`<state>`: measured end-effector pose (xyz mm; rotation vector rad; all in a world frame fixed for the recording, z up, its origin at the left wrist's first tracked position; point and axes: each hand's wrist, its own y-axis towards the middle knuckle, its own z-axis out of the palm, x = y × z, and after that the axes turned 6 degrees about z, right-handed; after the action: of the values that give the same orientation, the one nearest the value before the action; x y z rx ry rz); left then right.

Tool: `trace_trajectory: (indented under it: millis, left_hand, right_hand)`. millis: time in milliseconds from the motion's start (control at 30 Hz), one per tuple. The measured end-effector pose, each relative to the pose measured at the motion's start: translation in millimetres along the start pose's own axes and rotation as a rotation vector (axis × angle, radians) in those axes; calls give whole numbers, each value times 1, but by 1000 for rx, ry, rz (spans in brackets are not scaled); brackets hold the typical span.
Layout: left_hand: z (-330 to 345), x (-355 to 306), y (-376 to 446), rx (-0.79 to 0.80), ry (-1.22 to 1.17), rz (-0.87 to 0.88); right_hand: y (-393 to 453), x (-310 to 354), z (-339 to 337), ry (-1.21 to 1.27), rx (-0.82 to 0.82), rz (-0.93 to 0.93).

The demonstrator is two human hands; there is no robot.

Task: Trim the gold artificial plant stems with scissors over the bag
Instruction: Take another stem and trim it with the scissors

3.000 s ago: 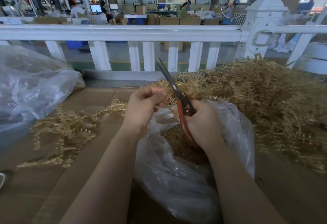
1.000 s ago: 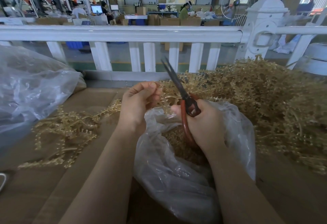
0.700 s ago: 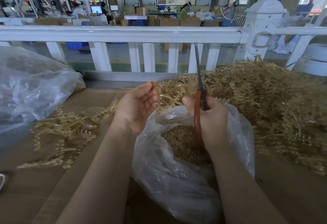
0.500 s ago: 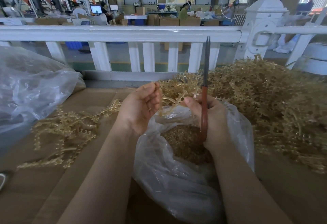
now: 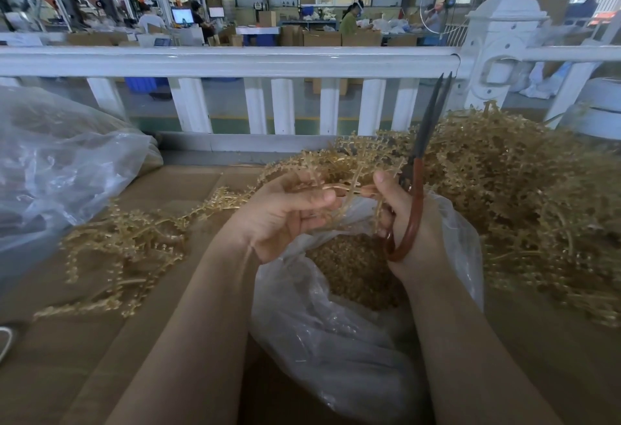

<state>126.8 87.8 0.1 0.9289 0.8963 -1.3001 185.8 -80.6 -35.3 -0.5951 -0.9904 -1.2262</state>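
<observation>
My left hand (image 5: 282,213) grips a gold artificial plant stem (image 5: 346,186) above the mouth of a clear plastic bag (image 5: 336,340) partly filled with gold trimmings. My right hand (image 5: 413,223) holds red-handled scissors (image 5: 416,196) upright, blades nearly together and pointing up at the railing; its thumb and fingers also pinch the same stem's other end. A big pile of gold stems (image 5: 521,196) lies to the right of the bag. A smaller spread of gold stems (image 5: 127,246) lies to the left on the cardboard.
Brown cardboard (image 5: 100,340) covers the work surface. A large clear bag (image 5: 57,172) sits at the far left. A white railing (image 5: 235,62) runs across behind the piles, with a factory floor, boxes and people beyond it.
My left hand opened, then closed on a fresh stem from the pile. The scissors swung from leaning left to upright, and my right hand now also pinches that stem.
</observation>
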Motion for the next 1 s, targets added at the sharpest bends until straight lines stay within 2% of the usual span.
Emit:
trace_trajectory:
  millis: [300, 567, 767, 1000]
  left_hand:
    - [-2, 1, 1, 98, 141, 84]
    - [11, 6, 2, 40, 341, -38]
    - [1, 0, 1, -30, 191, 23]
    - [0, -1, 0, -74, 116, 5]
  right_hand:
    - [1, -2, -2, -43, 31, -32]
    - [1, -3, -4, -177, 111, -38]
    - [3, -2, -1, -25, 159, 29]
    - [4, -3, -2, -41, 196, 12]
